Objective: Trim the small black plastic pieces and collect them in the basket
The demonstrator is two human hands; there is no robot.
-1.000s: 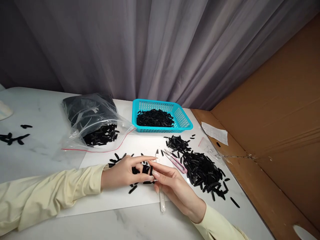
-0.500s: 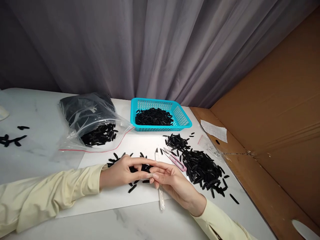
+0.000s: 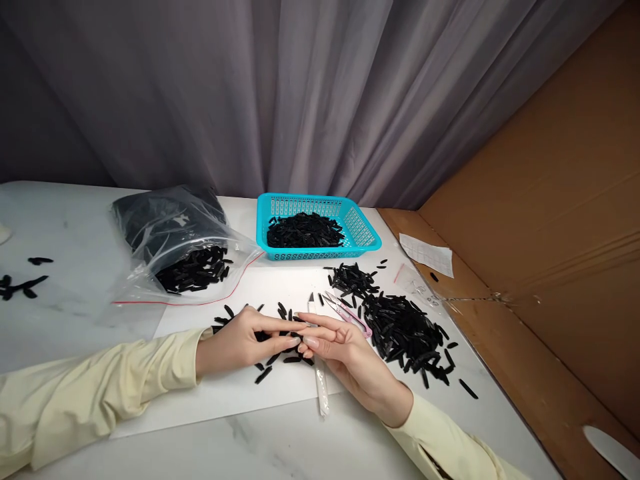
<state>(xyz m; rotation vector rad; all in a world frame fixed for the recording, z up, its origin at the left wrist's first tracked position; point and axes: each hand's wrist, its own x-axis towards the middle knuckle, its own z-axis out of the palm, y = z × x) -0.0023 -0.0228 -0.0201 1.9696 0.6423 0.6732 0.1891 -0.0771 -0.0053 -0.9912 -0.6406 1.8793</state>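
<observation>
My left hand (image 3: 245, 341) and my right hand (image 3: 345, 353) meet fingertip to fingertip over a white sheet (image 3: 200, 393). Both are closed in a pinch; whatever sits between the fingertips is too small or too hidden to name. Under and behind them lie loose black elongated pieces (image 3: 263, 375), partly covered by my fingers. A craft knife with a white handle (image 3: 323, 397) passes beneath my right fingers, its blade pointing away from me. Pink thread snips (image 3: 345, 312) rest just beyond my right hand, beside a large heap of the same black pieces (image 3: 405, 333).
A blue plastic basket (image 3: 320, 254) with black pieces stands at the back. Left of it lies an open clear zip bag (image 3: 145, 293) spilling such pieces. A small plastic bag (image 3: 415, 287) and a paper slip (image 3: 427, 255) lie right, near a cardboard wall (image 3: 550, 220).
My right index finger has drawn back from along the left one, and the fingertips now meet more closely. The view has shifted slightly; the things on the table have stayed put.
</observation>
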